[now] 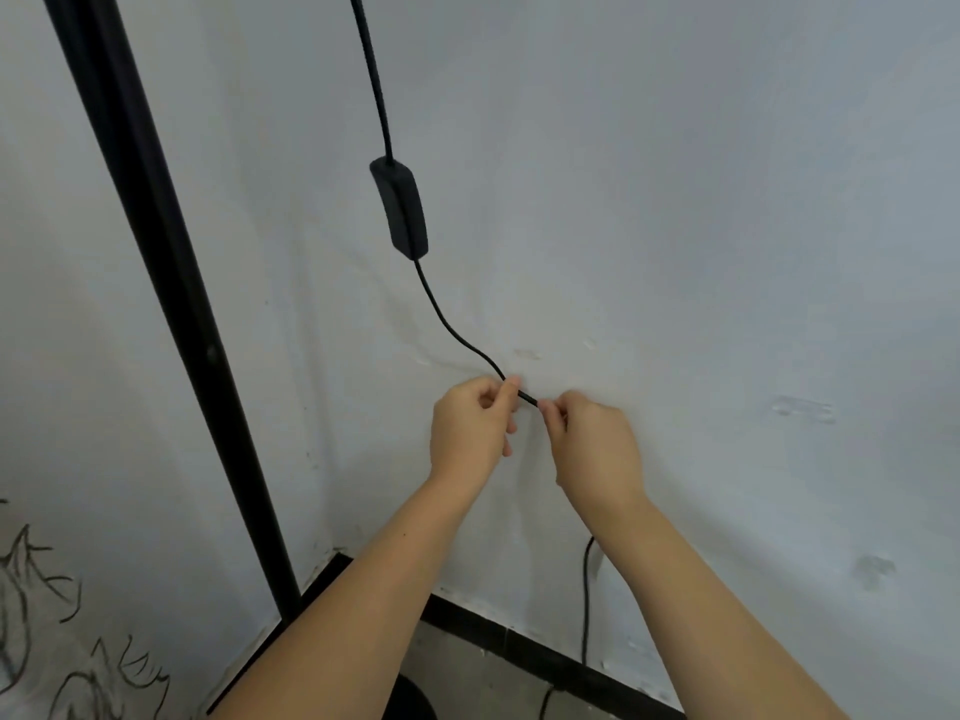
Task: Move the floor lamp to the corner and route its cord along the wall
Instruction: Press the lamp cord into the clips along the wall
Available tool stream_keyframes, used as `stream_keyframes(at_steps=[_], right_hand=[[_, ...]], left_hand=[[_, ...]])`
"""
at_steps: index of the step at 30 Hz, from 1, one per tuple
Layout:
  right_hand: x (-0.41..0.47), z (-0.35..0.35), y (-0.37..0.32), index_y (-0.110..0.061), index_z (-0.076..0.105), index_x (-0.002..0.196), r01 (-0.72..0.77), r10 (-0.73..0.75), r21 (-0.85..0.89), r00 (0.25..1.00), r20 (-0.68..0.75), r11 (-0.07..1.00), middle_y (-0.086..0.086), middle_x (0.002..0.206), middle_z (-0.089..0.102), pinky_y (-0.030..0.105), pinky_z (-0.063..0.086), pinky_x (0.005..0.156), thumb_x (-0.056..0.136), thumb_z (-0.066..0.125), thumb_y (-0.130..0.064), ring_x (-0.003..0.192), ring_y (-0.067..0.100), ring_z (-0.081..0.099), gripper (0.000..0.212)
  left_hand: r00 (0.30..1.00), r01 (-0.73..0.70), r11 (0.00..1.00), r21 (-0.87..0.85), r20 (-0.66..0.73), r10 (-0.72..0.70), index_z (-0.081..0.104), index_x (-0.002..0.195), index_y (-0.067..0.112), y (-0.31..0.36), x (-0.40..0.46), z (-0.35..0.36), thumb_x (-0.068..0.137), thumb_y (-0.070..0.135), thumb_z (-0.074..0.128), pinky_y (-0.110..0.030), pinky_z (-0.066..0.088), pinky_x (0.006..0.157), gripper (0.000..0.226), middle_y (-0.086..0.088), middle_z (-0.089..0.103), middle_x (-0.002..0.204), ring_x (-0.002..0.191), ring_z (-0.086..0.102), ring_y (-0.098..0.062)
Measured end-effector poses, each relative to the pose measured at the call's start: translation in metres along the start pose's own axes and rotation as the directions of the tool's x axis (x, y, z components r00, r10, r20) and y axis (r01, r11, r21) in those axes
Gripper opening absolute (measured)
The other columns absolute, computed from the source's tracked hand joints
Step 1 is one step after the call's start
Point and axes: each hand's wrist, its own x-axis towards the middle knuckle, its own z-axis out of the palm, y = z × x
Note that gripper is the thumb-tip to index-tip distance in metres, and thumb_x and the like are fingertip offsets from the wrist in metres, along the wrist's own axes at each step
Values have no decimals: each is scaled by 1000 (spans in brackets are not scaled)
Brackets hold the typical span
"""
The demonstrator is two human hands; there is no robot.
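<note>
Pale grey-white walls (675, 200), scuffed and patched in places, meet at a corner edged at floor level by a black skirting strip (519, 634). Dark line drawings (47, 641) are seen on the wall left of that corner. A floor lamp pole (171, 314), slim and matte black, is stood in the corner and is seen slanting from the upper left down to the skirting; part of its round black base (410, 693) is glimpsed on the tiled floor (467, 672) just in front of the corner, below the forearms.

To the right of the corner, the lamp's black cord (447, 324) is seen hanging down against the wall. An oblong black inline switch (401, 207) is fitted on it, thicker cable above and a thinner lead curving away below. The lower run of the cord is seen again near the skirting, dropping to the floor.

The cord is held against the wall a short way right of the corner, well above the skirting. It is pinched between thumb and forefinger of the left hand (470, 428), the other fingers curled in. The right hand (592, 449), just beside it, is pinching the same stretch with its fingertips (545, 406), a short length of cord being left visible between the two grips.
</note>
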Motion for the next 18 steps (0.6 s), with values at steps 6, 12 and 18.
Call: stream_keyframes(at_steps=[6,12,18], right_hand=[[1,2,2,-4,59,81,23,-22,10,998,-51,1000,15,73,67,39,46,60,98,42,-32,69,34,61,37],[2,7,4,-4,53,68,-29,27,38,998,53,999,17,66,64,43,53,62,97,43,-30,64,38,63,40],[-13,3,25,-12,63,63,-344,222,469,929,297,813,0,44,48,17,34,34,96,48,-28,29,12,43,40]], left_hand=[[999,-45,999,21,3,45,52,61,19,3,2,-2,89,32,54,-27,42,49,31,3,59,53,37,52,-16],[997,-75,971,228,-2,78,43,58,20,7,5,-2,86,33,55,-38,47,56,33,1,52,52,52,58,-28],[989,125,973,194,50,-137,52,52,10,9,-1,3,89,42,43,-33,51,59,49,-3,53,38,34,52,-14]])
